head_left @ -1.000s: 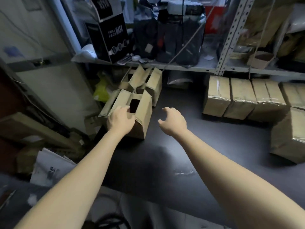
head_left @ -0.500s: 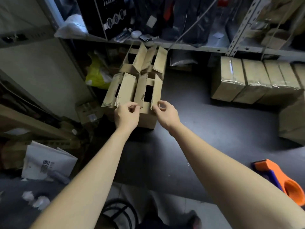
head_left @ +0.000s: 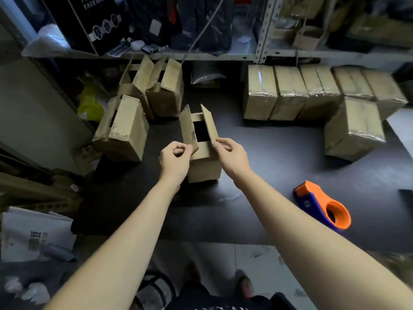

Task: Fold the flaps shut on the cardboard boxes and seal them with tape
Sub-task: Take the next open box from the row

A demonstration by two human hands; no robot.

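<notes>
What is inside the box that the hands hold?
Only a dark opening shows in the box between its raised flaps, pinched by the left hand and right hand. Any contents are hidden in shadow.

open box point(head_left: 202, 151) left of tape dispenser point(head_left: 323, 205)

From the open box point(head_left: 203, 166) before us, the worktop point(head_left: 268, 153) lies bare at 3 and toward 6. The tape dispenser point(head_left: 321, 204) sits at 4, well apart. An unsealed box point(head_left: 125, 130) stands near at 10, two more unsealed boxes point(head_left: 161, 90) at 11. Sealed boxes point(head_left: 312, 92) wall off 1 to 2. A bare lane runs toward 12, under the shelf point(head_left: 201, 56).
</notes>
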